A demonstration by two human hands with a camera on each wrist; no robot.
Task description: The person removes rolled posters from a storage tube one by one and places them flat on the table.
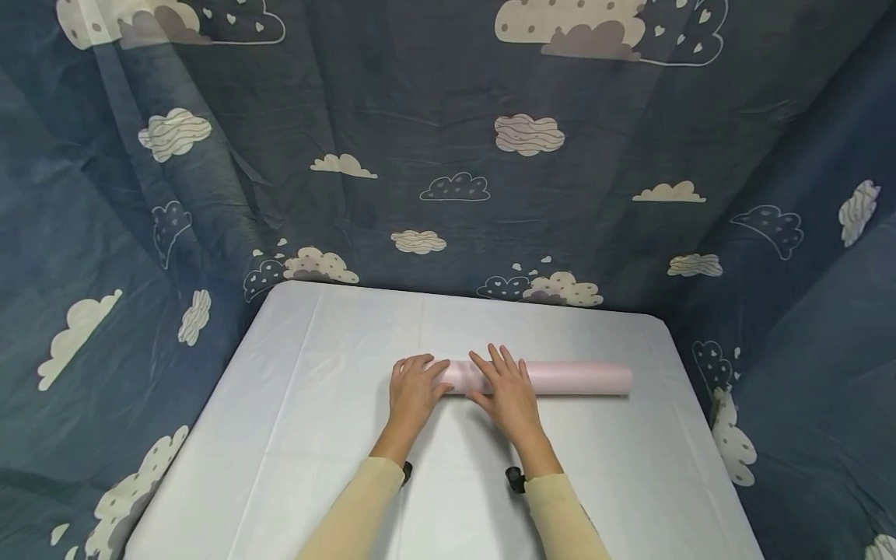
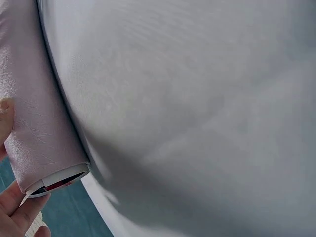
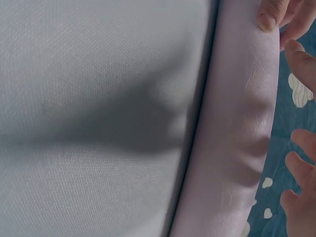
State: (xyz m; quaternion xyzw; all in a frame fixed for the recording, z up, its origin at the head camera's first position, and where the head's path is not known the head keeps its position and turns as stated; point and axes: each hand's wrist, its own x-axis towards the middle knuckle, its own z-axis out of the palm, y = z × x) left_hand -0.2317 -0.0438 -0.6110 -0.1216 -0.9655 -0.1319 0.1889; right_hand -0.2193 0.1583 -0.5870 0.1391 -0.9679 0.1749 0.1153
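Note:
A pale pink roll of shiny, creased sheet material [image 1: 581, 379] lies crosswise on the white-covered table. My left hand [image 1: 411, 393] holds its left end, thumb on the near side and fingers toward the end. The left wrist view shows the roll's hollow end with a white inner rim [image 2: 64, 174], fingertips [image 2: 29, 212] beside it. Over the roll, just right of the left hand, my right hand [image 1: 511, 397] spreads its fingers. In the right wrist view these fingers [image 3: 298, 168] stand apart from the roll [image 3: 227, 123] and cast shadows on it.
The white table cover [image 1: 336, 334] has fold lines and reaches around the roll on all sides. Dark blue cloth [image 1: 392, 101] with printed clouds hangs behind the table and along both sides. A dark band [image 1: 515, 479] sits on the right wrist.

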